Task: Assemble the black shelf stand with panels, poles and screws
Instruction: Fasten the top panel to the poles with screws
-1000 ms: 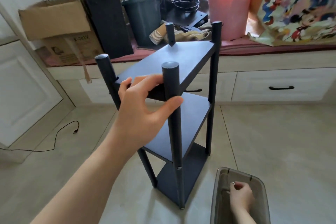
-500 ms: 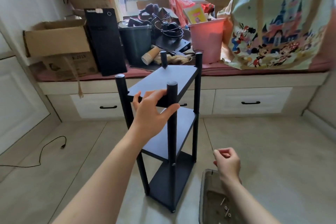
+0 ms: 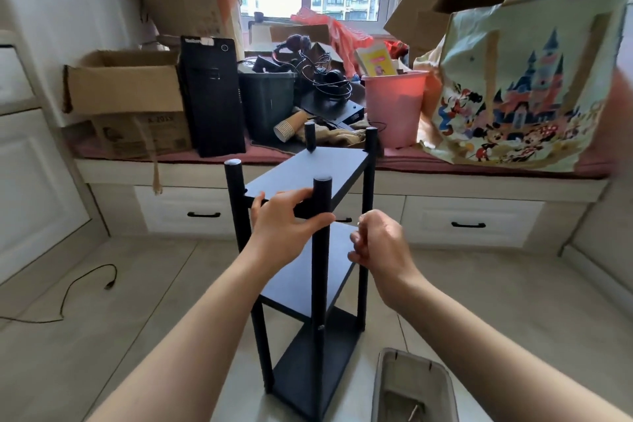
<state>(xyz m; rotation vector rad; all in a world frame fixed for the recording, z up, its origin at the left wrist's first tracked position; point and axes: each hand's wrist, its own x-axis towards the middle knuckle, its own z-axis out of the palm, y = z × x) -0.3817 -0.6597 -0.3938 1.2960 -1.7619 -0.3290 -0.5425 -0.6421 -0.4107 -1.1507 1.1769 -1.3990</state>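
Note:
The black shelf stand [image 3: 305,175] stands upright on the tiled floor, three panels held between its round poles. My left hand [image 3: 286,221] grips the front edge of the top panel beside the near front pole [image 3: 321,202], thumb against the pole. My right hand [image 3: 378,243] hovers just right of that pole at top-panel height, fingers curled and pinching a small silvery screw [image 3: 358,223]. A screw head shows low on the front pole [image 3: 320,327].
A grey plastic box [image 3: 380,384] with loose screws sits on the floor at the lower right. Behind the stand a window bench carries cardboard boxes [image 3: 123,86], a black PC tower [image 3: 212,96], a pink bin [image 3: 394,106] and a printed bag [image 3: 520,92]. A cable [image 3: 85,284] lies left.
My right hand rose out of the grey box with a screw and came up beside the front pole. The view lifted. My left hand stayed on the top panel.

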